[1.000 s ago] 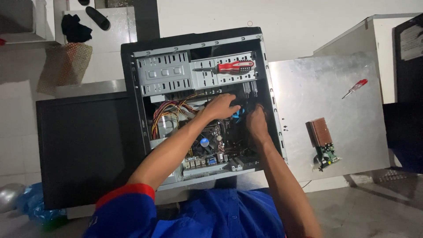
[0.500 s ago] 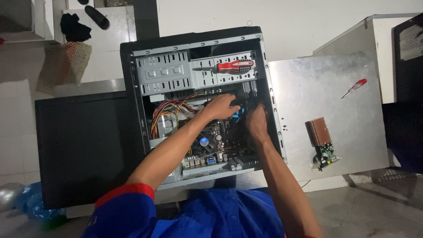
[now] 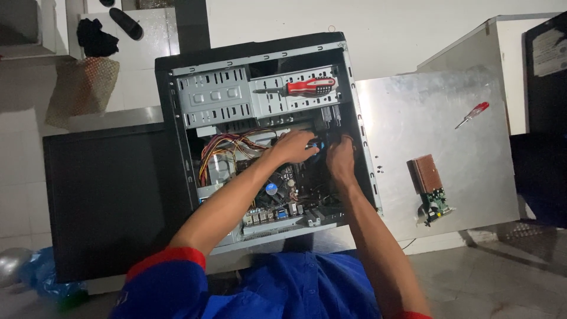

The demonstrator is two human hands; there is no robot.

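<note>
On the floor in front of me lies the open computer case (image 3: 260, 147), side panel off, its black frame ringing the bare insides. In it sit the grey metal drive cage (image 3: 215, 97) at the top, a bundle of coloured wires (image 3: 227, 147) on the left, and the motherboard (image 3: 283, 201) lower down with its round cooler. A red-handled screwdriver (image 3: 310, 87) rests across the drive cage. The detached metal side panel (image 3: 437, 130) lies flat just right of the case, carrying a small red screwdriver (image 3: 472, 114) and a small expansion card (image 3: 430, 186). A dark monitor (image 3: 106, 201) lies to the left.

Between my hands, deep in the middle of the case, is a small blue connector (image 3: 316, 146), mostly hidden. My left hand (image 3: 294, 146) reaches in with fingers curled down by it; my right hand (image 3: 341, 156) is bent in from the other side, fingertips close to the same spot. Whether either hand actually grips the connector, I cannot tell.
</note>
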